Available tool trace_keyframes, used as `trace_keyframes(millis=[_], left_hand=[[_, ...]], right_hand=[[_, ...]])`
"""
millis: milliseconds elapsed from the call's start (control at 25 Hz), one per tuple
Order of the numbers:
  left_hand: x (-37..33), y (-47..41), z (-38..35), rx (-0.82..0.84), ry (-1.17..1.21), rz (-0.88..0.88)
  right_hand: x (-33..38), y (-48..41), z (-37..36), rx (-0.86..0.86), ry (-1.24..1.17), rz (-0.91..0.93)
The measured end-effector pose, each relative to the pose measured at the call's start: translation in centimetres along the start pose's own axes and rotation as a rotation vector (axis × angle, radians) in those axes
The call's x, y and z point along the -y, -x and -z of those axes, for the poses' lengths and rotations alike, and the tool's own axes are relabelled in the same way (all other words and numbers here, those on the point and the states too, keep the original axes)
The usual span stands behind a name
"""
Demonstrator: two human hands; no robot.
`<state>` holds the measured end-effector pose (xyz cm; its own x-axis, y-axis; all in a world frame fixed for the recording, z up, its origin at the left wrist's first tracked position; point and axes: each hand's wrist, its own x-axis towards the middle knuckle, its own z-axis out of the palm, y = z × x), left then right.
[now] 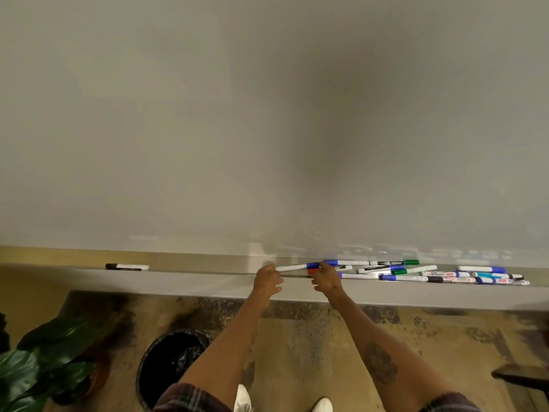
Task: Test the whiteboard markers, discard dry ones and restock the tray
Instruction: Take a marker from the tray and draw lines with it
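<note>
I've got the blue marker (292,267) level just above the tray (178,283), left hand (266,279) pinching the barrel end, right hand (327,278) gripping the cap, presumably to uncap for a test stroke.

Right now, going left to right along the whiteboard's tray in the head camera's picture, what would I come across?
Lone black-capped marker → left hand → blue-capped marker held between both hands → right hand → heap of mixed markers.
</note>
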<state>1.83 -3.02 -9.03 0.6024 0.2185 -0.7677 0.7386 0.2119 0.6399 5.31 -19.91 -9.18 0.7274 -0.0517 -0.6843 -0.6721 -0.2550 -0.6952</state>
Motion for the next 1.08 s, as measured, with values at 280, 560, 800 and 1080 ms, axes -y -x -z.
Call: trace_keyframes(millis=[280,560,800,1080], left_hand=[[-0.3,-0.1,0.9,-0.010,0.110,0.025],[-2.1,2.4,0.7,0.079,0.189,-0.022],[-4.5,6.8,-1.3,0.273,0.004,-0.102],[-9.1,11.9,-4.2,0.217,0.014,-0.482]], right_hand=[[0.5,0.6,-0.3,-0.037,-0.012,0.055],[1.8,4.3,-1.6,-0.380,-0.161,0.317],[4.9,7.5,-0.2,-0.502,-0.318,0.537],[7.2,11.0,1.2,-0.464,-0.221,0.812]])
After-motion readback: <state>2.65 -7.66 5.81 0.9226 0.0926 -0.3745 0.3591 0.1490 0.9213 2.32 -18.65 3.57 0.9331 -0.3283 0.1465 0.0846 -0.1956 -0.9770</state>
